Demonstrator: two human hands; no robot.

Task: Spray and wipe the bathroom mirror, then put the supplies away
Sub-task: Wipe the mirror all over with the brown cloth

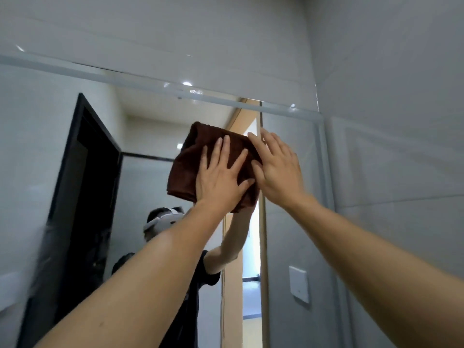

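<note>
Both forearms came up from the bottom of the view, reaching high. The left hand (221,177) lay flat on the folded brown cloth (200,159), fingers spread wide and pressing it against the bathroom mirror (62,146) rather than gripping it. The right hand (276,169) sat just right of the cloth, fingers loosely extended, its fingertips touching the cloth's right edge (whether it was pressing or only steadying, hard to call). The cloth was high on the glass, just below the mirror's top frame (226,97) and toward its right side. This looked like the wiping step, well under way; no spray bottle showed. Droplets glinted on the frame above the cloth, so the next pass probably called for a firm sweep up along that edge, palm kept flat so the cloth didn't slip down. Beyond, the grey tiled wall (389,71) closed in right of the mirror.
</note>
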